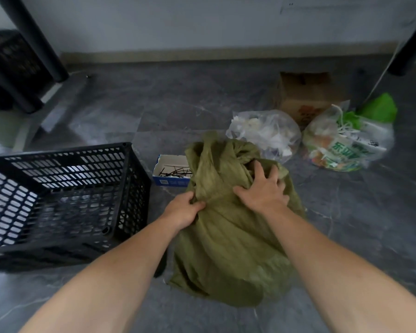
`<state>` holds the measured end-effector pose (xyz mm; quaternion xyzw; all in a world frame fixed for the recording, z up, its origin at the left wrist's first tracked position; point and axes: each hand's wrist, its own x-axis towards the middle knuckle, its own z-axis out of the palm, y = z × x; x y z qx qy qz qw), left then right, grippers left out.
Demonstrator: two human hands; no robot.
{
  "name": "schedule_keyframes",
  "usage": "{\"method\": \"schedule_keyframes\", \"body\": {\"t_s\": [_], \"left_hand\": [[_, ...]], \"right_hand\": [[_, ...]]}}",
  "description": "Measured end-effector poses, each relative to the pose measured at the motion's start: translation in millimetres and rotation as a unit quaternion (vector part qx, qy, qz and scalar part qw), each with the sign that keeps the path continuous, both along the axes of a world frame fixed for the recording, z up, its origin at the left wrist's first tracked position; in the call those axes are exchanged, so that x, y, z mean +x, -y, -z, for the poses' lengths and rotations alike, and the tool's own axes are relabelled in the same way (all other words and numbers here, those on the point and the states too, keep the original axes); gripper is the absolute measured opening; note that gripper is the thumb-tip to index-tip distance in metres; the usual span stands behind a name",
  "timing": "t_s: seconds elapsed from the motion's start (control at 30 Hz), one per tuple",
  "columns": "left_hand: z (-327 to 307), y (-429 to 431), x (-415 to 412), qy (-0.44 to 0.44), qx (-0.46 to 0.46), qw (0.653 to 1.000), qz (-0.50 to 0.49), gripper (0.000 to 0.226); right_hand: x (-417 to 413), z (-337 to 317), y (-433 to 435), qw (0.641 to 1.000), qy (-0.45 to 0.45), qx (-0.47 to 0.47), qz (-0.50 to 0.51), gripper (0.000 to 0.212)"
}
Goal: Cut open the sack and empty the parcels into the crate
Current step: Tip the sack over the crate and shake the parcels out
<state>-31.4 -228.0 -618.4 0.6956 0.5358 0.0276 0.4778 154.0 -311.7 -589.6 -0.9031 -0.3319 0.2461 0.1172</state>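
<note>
Head view: olive green sack [228, 241] sits on the grey floor [360, 231] under both hands, long axis running from the person's body away toward the wall, bunched neck end pointing away and up, fat closed bottom nearest the person. Left hand [184, 210] pinches a fold of sack cloth at the sack's left edge, fingers curled tight on the fabric. Right hand [262, 188] lies flat on top of the sack just beside the left, fingers spread, palm pressing the cloth, not closed around anything. Hands near each other, not touching. Black plastic crate [65, 200] stands left of the left hand, tipped so its open side faces the camera, close to the sack but apart. Small open box [171, 170] with dark thin bits inside sits just beyond the left hand, touching the sack's far-left side. Two clear plastic bags [264, 133] of rubbish lie beyond the right hand; cardboard box [305, 97] farther past them.
</note>
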Motion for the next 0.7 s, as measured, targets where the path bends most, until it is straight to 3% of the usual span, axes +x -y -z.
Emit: {"method": "schedule_keyframes", "body": {"t_s": [0.1, 0.17, 0.23, 0.3, 0.37, 0.43, 0.5, 0.6, 0.67, 0.7], "left_hand": [[-3, 4, -6, 0.058, -0.028, 0.997, -0.038, 0.032], [-3, 8, -11, 0.121, -0.084, 0.985, -0.090, 0.043], [0, 15, -18, 0.182, -0.177, 0.959, -0.127, 0.066], [7, 21, -24, 0.234, -0.257, 0.927, -0.140, 0.091], [14, 25, -27, 0.271, -0.269, 0.907, -0.175, 0.111], [18, 28, -28, 0.305, -0.241, 0.886, -0.252, 0.111], [20, 35, -31, 0.315, -0.227, 0.870, -0.304, 0.100], [19, 59, -29, 0.256, -0.256, 0.897, -0.253, 0.083], [20, 67, -23, 0.251, -0.261, 0.903, -0.232, 0.093], [22, 66, -20, 0.249, -0.245, 0.907, -0.235, 0.102]], "right_hand": [[16, 5, 14, 0.999, 0.039, -0.036, -0.010, 0.101], [29, 12, 23, 1.000, 0.010, -0.019, -0.009, 0.103], [42, 14, 31, 0.990, -0.105, 0.086, 0.030, 0.106], [55, 10, 40, 0.950, -0.209, 0.209, 0.097, 0.106], [67, 9, 49, 0.953, -0.185, 0.207, 0.124, 0.105], [74, 15, 55, 0.971, -0.148, 0.139, 0.124, 0.102], [74, 25, 57, 0.952, -0.240, 0.130, 0.140, 0.112], [68, 33, 51, 0.888, -0.388, 0.173, 0.177, 0.117], [66, 33, 43, 0.885, -0.390, 0.181, 0.178, 0.111], [68, 38, 41, 0.893, -0.372, 0.170, 0.185, 0.119]]}}
